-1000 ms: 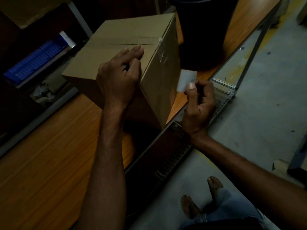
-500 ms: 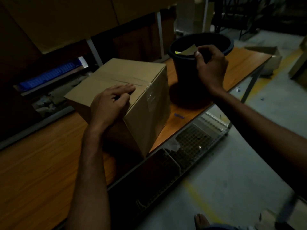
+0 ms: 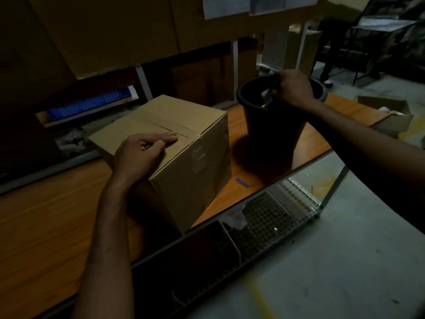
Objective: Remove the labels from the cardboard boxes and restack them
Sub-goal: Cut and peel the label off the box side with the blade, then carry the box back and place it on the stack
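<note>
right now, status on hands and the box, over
Left hand rests on cardboard box top. Right hand pinches white label over black bucket mouth. Small blue scrap on table beside box.

Your left hand (image 3: pixel 140 155) lies palm down, fingers toward 3 o'clock; your right hand (image 3: pixel 293 88), at 1 o'clock, pinches a label (image 3: pixel 266 94).

The label (image 3: pixel 266 94) has been carried from beside the cardboard box (image 3: pixel 184 143) to the black bucket (image 3: pixel 271 134). It is now held by the right hand (image 3: pixel 293 88) just inside the bucket's mouth, lower than half a second ago.
</note>
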Available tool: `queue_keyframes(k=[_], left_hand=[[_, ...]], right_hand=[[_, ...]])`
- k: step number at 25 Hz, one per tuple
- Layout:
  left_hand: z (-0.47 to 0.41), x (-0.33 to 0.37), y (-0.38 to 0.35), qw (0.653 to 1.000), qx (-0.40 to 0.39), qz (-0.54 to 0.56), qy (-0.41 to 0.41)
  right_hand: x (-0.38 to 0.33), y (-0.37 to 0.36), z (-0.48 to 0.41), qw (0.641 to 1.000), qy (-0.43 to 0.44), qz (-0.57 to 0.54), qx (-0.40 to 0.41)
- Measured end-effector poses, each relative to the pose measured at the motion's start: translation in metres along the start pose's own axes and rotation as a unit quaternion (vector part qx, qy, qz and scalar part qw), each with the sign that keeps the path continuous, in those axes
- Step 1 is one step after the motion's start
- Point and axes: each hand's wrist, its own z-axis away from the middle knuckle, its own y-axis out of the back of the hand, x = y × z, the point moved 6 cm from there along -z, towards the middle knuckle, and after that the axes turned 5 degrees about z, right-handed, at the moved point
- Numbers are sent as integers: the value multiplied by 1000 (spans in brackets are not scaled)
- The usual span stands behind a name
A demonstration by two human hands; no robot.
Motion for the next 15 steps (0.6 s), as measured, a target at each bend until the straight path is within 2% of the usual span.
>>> queue_keyframes(k=[4,11,15], left_hand=[[-3,-6,2,1000,0,-6,-7],[-1,-2,0,1000,-2,3,-13],[0,-2,-1,1000,5,8,-4]], right_hand=[[9,-1,-10,999,32,18,-14],[8,7,2,988,20,-109,105],[-32,21,45,976,64,-135,159]])
